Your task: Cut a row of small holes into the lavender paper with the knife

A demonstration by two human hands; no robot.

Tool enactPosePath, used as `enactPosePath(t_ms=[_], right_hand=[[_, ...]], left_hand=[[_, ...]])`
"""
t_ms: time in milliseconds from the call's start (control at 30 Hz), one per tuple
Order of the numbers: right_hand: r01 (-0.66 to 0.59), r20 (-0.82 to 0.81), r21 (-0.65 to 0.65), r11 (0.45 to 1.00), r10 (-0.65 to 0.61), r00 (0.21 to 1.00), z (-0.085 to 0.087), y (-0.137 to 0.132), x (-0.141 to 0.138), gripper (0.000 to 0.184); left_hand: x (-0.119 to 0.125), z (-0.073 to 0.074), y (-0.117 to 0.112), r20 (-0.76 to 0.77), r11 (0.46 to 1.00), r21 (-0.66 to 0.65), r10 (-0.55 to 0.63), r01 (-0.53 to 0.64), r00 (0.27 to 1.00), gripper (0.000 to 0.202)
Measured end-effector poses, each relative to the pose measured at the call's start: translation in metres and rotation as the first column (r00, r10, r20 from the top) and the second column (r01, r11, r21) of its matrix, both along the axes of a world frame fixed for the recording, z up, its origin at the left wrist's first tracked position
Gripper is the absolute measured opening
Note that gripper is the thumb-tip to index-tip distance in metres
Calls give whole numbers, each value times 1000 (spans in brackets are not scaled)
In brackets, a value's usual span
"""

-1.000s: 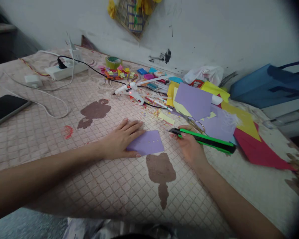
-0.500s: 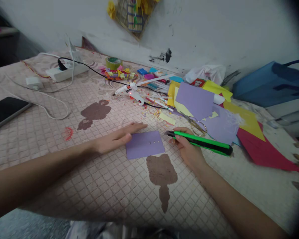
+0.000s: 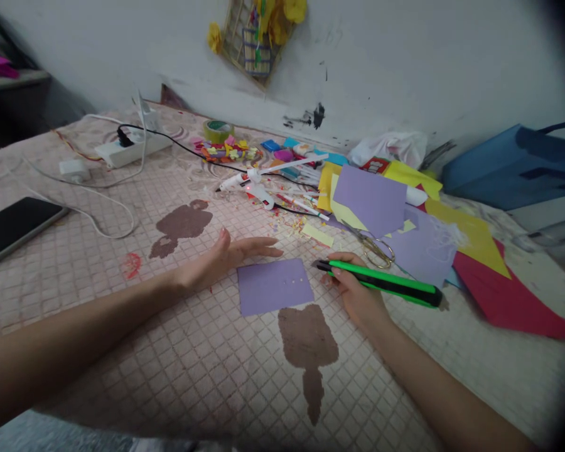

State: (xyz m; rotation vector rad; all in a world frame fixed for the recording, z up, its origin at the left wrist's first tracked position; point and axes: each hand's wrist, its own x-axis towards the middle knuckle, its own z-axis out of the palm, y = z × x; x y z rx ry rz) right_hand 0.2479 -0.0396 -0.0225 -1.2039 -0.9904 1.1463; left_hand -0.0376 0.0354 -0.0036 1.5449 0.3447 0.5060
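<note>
Beside your open left hand [image 3: 219,262], that purple card [image 3: 274,287] looks light and floppy, so take it by an edge. Your right hand [image 3: 356,292] grips a green box cutter [image 3: 381,283].

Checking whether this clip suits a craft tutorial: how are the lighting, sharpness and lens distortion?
Head view: the wide lens bows the wall and patterned table cover toward the edges; a dark rim shades the right corners; light is soft and rather dim, without harsh glare; the green utility knife looks reasonably sharp.
</note>
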Motion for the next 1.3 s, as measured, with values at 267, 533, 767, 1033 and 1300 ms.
enactPosePath(t_ms=[267,533,767,1033,1300], right_hand=[[3,3,-14,1000,-3,1000,1,-3,0,13],[-2,22,-18,1000,3,1000,0,-6,0,15],[4,60,-23,1000,-2,998,0,-8,1,14],[8,65,-50,999,-5,998,0,-9,2,14],[35,85,-67,997,-29,996,0,-10,3,15]], left_hand=[[0,0,-1,26,997,-82,14,-12,1000,91],[0,1,1,30,999,-49,14,-13,999,78],[-8,-7,6,-24,998,1,-71,71,997,57],[-4,7,2,-129,995,90,47,-35,991,40],[5,10,-22,-60,993,-45,107,-110,992,52]])
